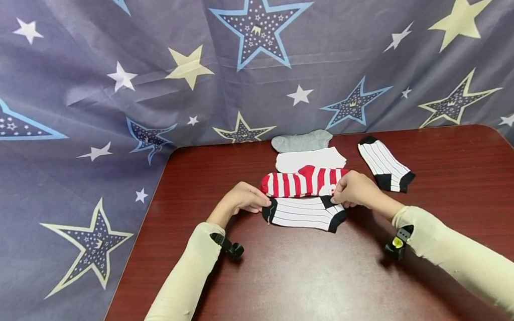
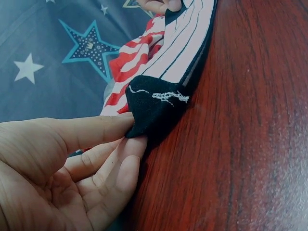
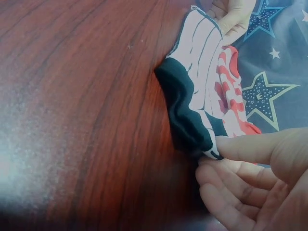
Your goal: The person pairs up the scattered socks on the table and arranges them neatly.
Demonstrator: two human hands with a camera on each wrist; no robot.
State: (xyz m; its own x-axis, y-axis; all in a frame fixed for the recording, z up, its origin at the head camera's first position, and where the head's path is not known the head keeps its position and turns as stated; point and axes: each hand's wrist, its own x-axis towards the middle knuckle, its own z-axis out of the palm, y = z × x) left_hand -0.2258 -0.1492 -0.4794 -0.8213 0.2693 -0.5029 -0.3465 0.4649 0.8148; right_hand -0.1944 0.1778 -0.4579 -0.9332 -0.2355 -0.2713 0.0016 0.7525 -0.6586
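A white sock with thin dark stripes and black ends (image 1: pixel 302 212) is stretched sideways between both hands, in front of a red-and-white striped sock (image 1: pixel 299 183). My left hand (image 1: pixel 245 197) pinches its black toe (image 2: pixel 156 103) between thumb and fingers; loose white threads show there in the left wrist view. At the other end my right hand (image 1: pixel 354 190) pinches the edge near the black heel patch and cuff. In the right wrist view, the black cuff (image 3: pixel 180 101) hangs in a wavy fold beside the right fingertips.
Behind the red-striped sock lie a plain white sock (image 1: pixel 309 159) and a grey sock (image 1: pixel 303 141), in a column. A second black-and-white striped sock (image 1: pixel 385 163) lies at the right. The brown table (image 1: pixel 258 291) meets a star-patterned cloth (image 1: pixel 142 89) at its back edge.
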